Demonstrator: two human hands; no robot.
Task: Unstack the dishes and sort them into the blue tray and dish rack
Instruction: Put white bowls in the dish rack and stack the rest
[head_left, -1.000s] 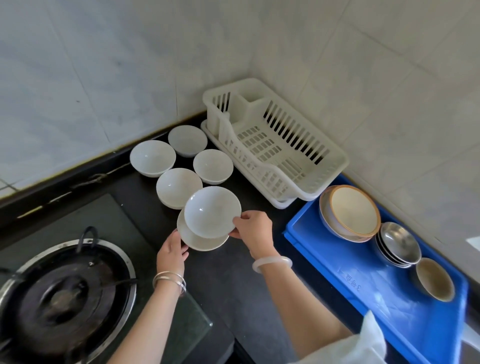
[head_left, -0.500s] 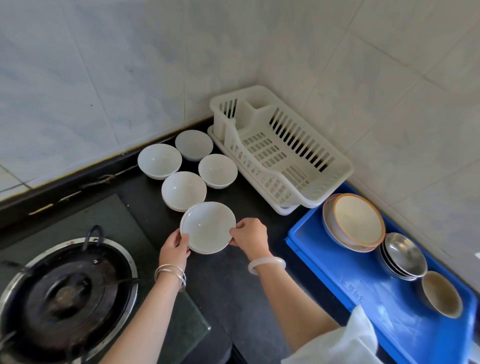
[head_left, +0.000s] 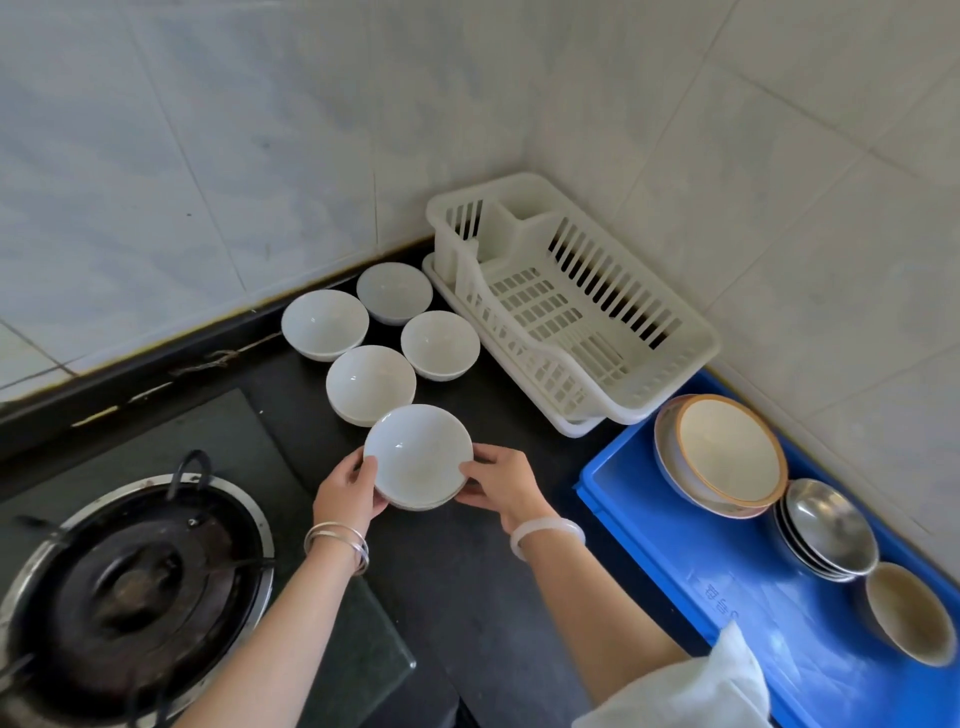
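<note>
A short stack of white bowls (head_left: 418, 454) sits on the dark counter in front of me. My left hand (head_left: 347, 488) grips its left rim and my right hand (head_left: 503, 486) grips its right rim. Behind it stand several single white bowls (head_left: 370, 382) in a cluster. The white dish rack (head_left: 571, 306) in the corner holds nothing. The blue tray (head_left: 769, 597) at the right carries a stack of brown-rimmed bowls (head_left: 724, 452), a stack of steel bowls (head_left: 826, 525) and one small beige bowl (head_left: 911, 610).
A gas burner (head_left: 130, 577) with a dark pan support fills the lower left, on a glass hob. Tiled walls close off the corner behind the rack and along the tray. A white cloth or sleeve (head_left: 691, 691) shows at the bottom right.
The top bowl, lifted and tilted a second ago, has come back down onto the one beneath. Both hands now hold the stack at its rim.
</note>
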